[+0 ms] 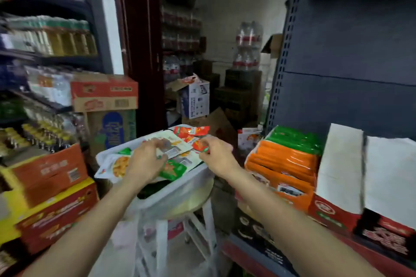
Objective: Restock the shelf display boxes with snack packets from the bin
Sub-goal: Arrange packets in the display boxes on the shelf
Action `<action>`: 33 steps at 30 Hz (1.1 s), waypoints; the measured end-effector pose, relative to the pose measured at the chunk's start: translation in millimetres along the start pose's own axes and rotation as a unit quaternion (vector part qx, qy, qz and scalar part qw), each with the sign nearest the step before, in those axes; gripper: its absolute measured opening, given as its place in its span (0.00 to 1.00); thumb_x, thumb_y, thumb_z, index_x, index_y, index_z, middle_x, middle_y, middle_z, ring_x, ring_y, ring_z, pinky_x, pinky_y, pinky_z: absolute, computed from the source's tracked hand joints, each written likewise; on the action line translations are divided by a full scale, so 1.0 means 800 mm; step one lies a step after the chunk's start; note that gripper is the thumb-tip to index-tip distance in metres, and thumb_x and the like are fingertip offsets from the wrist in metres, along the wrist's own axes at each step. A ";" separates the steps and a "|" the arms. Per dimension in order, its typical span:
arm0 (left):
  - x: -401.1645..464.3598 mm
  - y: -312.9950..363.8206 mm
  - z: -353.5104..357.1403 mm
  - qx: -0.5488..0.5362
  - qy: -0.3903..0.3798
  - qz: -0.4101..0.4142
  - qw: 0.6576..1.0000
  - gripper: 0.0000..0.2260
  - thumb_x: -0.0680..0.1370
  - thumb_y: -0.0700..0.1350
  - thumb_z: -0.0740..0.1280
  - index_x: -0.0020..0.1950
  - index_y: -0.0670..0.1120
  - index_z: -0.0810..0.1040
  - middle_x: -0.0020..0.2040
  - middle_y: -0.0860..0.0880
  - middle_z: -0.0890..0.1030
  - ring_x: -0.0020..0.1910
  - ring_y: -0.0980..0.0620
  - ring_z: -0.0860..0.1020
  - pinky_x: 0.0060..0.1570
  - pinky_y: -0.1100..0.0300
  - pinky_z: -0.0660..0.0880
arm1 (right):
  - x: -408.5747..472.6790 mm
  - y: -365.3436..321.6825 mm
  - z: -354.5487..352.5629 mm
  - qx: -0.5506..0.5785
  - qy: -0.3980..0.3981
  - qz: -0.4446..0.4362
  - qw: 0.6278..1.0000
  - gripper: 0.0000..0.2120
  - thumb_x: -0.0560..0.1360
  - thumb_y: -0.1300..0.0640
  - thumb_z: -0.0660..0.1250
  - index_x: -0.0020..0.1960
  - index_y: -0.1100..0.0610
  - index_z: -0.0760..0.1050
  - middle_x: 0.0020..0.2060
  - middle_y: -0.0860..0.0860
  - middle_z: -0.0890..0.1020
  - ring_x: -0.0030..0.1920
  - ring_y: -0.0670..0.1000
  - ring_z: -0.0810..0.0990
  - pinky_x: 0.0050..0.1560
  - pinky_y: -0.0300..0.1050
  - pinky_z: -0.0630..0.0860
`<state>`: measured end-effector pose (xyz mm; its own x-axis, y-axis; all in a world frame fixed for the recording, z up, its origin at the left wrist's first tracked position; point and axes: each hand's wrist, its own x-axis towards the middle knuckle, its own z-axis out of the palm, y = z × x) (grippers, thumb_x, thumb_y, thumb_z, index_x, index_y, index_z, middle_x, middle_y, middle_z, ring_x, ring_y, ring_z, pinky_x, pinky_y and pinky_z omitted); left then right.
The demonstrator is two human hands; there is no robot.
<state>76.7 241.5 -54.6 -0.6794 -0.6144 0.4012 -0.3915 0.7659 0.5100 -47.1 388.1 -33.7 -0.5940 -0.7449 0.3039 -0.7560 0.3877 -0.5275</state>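
Now 2 hands over 1 bin (180, 189): left hand (144, 162) curled on pkts, right hand (217, 155) pinching 1 red packet (200, 145).

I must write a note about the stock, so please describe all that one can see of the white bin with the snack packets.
The white bin looks like thin plastic with a pale rounded rim. It rests on a white stool, between the shelves. It is heaped with snack packets, green, red and pale ones, some lying over its rim. A clear plastic bag hangs below its near side. Both hands reach into it: the left hand lies on the packets, and the right hand pinches a red packet.
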 end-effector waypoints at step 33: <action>0.010 -0.112 0.011 0.127 -0.140 0.009 0.982 0.23 0.78 0.65 0.51 0.71 0.60 0.64 0.74 0.53 0.63 0.72 0.50 0.60 0.70 0.52 0.53 | 0.139 0.002 0.122 0.042 -0.062 0.231 0.970 0.21 0.69 0.49 0.74 0.56 0.59 0.74 0.55 0.55 0.78 0.58 0.56 0.76 0.50 0.45 0.70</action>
<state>100.4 169.8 -103.8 -0.8184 -0.5505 0.1648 -0.4953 0.8212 0.2833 -87.9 252.8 -77.9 -0.8225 -0.5637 -0.0757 -0.3884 0.6540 -0.6492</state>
